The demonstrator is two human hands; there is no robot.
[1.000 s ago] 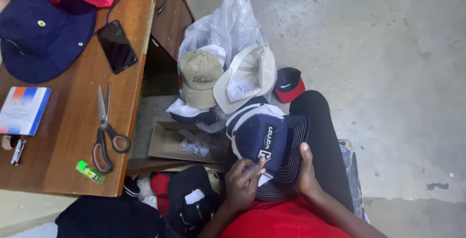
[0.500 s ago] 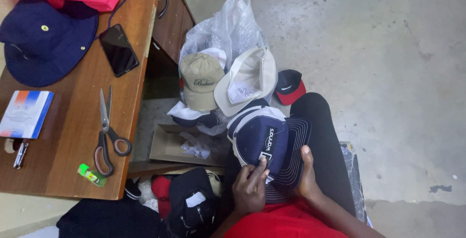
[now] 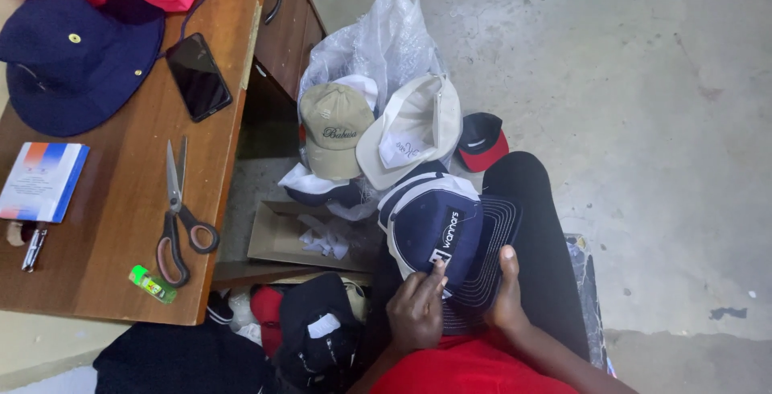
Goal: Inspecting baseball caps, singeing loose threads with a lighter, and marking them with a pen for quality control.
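A navy baseball cap with white stitching on its brim rests on my lap. My right hand grips the brim from the right, thumb on top. My left hand touches the front of the cap near a white patch, fingers bent on the fabric. Behind the cap lies a pile of more caps: a khaki one, a cream one turned inside out and a black-and-red one, against a clear plastic bag.
A wooden desk at the left holds scissors, a black phone, a navy brimmed hat, a small booklet and a green lighter. An open cardboard box and dark caps lie below. Bare concrete floor spreads right.
The view has drifted slightly. My left hand's fingers have shifted a little on the cap's front; the cap stays on my lap and my right hand keeps its hold.
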